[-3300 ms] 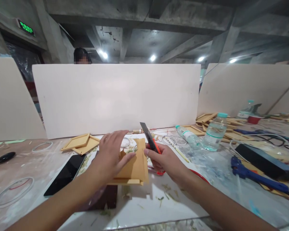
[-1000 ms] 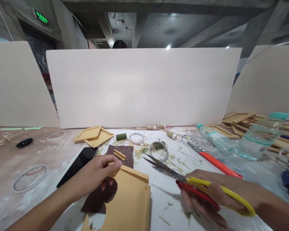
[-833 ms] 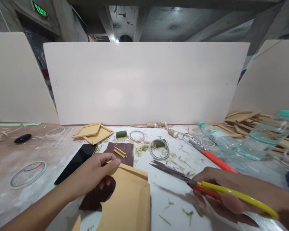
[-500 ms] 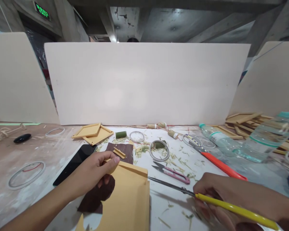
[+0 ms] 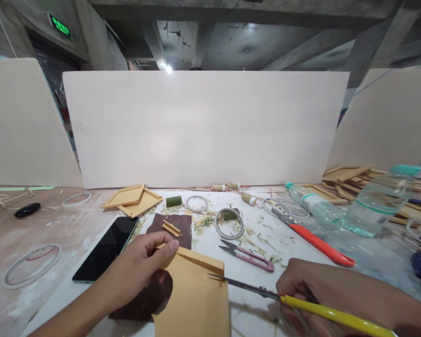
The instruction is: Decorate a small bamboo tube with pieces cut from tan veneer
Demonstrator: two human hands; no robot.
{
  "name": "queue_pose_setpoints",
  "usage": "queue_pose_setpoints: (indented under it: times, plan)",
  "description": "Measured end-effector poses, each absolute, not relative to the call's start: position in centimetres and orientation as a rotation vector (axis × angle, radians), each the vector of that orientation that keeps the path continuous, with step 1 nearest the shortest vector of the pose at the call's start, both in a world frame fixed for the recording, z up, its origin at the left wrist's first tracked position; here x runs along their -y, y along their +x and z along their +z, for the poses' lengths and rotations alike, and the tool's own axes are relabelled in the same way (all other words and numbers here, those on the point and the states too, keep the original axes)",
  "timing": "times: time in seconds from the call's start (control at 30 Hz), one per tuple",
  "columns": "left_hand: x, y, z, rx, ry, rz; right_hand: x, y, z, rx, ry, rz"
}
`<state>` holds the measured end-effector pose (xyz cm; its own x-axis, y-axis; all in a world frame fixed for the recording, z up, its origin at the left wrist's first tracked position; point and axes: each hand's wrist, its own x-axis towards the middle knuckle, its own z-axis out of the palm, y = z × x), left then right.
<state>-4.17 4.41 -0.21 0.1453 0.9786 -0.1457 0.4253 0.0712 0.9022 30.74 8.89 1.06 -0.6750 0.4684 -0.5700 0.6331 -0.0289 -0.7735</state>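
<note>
On the desk's (image 5: 70, 236) near side, the left hand (image 5: 143, 264) pinches the upper edge of a folded yellow cardboard piece (image 5: 198, 299); the right hand (image 5: 310, 285), closed around yellow-handled scissors (image 5: 264, 292), has just brought their tips over its right edge. Beyond the blades lie pink-handled thread snips (image 5: 240, 253), untouched, then a tape-like ring (image 5: 217, 229).

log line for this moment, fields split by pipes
left hand: holds tan card | right hand: holds yellow-handled scissors, blades at card edge | pink snips: lying beyond scissors
</note>
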Motion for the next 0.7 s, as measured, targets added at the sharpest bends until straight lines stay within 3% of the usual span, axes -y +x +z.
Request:
queue_pose_setpoints:
  times: [0.1, 0.43, 0.7]
  plan:
    - [-4.3, -3.9, -0.2, -1.416, 1.492, 0.765, -8.9, 30.4, 1.1, -1.924, 1.411, -1.710]
    - [-4.2, -3.8, 0.6, -1.413, 1.766, 0.757, -8.7, 30.7, 0.2, -1.954, 1.355, -1.643]
    - [-5.1, -4.4, 3.7, -1.259, 2.288, 0.416, -8.8, 30.3, 0.4, -1.967, 1.280, -1.697]
